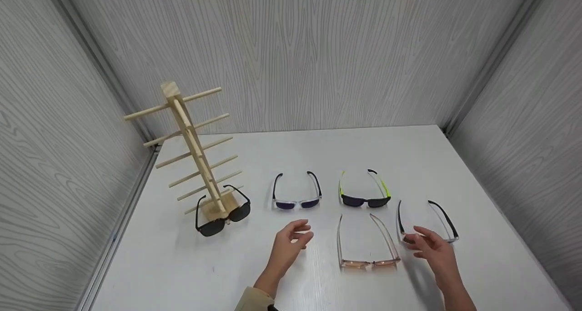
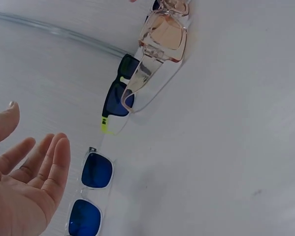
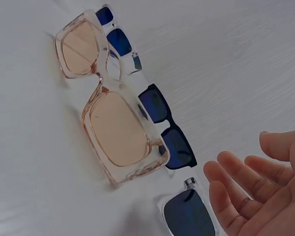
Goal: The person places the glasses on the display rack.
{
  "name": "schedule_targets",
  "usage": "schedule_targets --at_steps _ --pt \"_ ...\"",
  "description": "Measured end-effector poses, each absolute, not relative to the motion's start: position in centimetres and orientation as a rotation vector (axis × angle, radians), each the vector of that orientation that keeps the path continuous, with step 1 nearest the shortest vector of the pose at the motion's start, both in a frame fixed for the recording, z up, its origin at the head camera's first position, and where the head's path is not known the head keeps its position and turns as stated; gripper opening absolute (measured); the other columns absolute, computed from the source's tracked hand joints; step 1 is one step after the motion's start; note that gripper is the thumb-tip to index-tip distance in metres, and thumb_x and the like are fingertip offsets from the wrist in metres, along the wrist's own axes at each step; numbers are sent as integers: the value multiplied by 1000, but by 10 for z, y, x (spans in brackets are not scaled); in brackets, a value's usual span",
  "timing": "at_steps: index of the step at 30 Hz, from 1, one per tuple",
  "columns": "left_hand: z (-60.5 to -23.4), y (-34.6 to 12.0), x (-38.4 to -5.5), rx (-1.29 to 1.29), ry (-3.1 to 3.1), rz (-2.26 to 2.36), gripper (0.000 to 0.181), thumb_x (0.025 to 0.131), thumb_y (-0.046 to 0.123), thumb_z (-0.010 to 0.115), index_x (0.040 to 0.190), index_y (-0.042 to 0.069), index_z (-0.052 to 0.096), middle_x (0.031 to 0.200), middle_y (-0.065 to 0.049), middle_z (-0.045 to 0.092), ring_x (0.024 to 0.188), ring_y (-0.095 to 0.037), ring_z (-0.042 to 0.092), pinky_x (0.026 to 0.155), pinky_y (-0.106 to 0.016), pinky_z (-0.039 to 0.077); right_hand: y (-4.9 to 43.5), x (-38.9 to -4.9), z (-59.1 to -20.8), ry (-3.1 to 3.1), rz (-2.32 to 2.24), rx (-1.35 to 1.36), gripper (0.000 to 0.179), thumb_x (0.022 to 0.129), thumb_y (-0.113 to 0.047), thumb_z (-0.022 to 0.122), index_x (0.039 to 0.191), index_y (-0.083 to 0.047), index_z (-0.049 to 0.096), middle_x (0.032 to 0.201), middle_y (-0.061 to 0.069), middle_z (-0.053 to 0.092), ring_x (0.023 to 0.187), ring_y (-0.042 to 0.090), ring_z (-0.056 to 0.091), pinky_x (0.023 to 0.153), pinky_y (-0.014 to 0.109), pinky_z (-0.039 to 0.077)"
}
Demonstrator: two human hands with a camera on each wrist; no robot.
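Observation:
My left hand (image 1: 285,246) hovers with relaxed, slightly bent fingers, nothing in them. Beyond its fingertips lie clear-framed sunglasses (image 1: 298,204) with dark temples; their lenses (image 2: 97,169) look blue in the left wrist view. My right hand (image 1: 435,253) is over the left part of another clear-framed pair (image 1: 450,239) and hides some of its front. In the right wrist view that pair's dark lens (image 3: 189,216) shows beside the loose, bare fingers (image 3: 231,172). Between the hands, pink transparent glasses (image 1: 370,263) lie with temples pointing away. Behind them are black-and-yellow sunglasses (image 1: 365,202).
At the left stands a wooden rack (image 1: 193,142) with several pegs on each side. Black sunglasses (image 1: 223,222) sit at its lowest part, before the base. The white table (image 1: 363,149) is bordered by grey wood-grain panels (image 1: 291,56) at the back and sides.

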State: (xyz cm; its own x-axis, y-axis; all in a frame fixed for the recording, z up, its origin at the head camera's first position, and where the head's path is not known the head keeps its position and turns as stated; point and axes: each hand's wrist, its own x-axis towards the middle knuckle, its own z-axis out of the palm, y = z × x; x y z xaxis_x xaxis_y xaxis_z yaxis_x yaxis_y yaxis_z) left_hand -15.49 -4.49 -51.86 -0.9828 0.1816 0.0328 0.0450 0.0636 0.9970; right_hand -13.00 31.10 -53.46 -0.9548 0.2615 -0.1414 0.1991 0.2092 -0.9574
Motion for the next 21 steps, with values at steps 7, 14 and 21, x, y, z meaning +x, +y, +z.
schedule_targets --at_steps 7,14,21 --pt "-552 -25 -163 222 2167 2021 41 88 20 65 124 4 54 118 -13 56 103 -25 57 76 -29 52 318 -119 -547 -2453 1859 -607 47 94 -28 57 133 -3 47 108 7 67 85 11 65 72 30 52" --pt "-577 -11 -165 206 2114 1948 45 86 23 67 124 2 53 115 -14 58 95 -18 60 68 -30 52 313 -113 -559 -2548 1922 -643 51 93 -26 57 134 0 43 112 14 63 92 19 63 75 35 53" --pt "-585 0 -165 264 2056 1894 48 85 24 68 126 3 53 112 -12 60 95 -18 61 68 -33 53 308 -114 -564 -2564 1940 -676 60 87 -30 66 135 0 44 113 15 62 93 22 63 74 36 53"
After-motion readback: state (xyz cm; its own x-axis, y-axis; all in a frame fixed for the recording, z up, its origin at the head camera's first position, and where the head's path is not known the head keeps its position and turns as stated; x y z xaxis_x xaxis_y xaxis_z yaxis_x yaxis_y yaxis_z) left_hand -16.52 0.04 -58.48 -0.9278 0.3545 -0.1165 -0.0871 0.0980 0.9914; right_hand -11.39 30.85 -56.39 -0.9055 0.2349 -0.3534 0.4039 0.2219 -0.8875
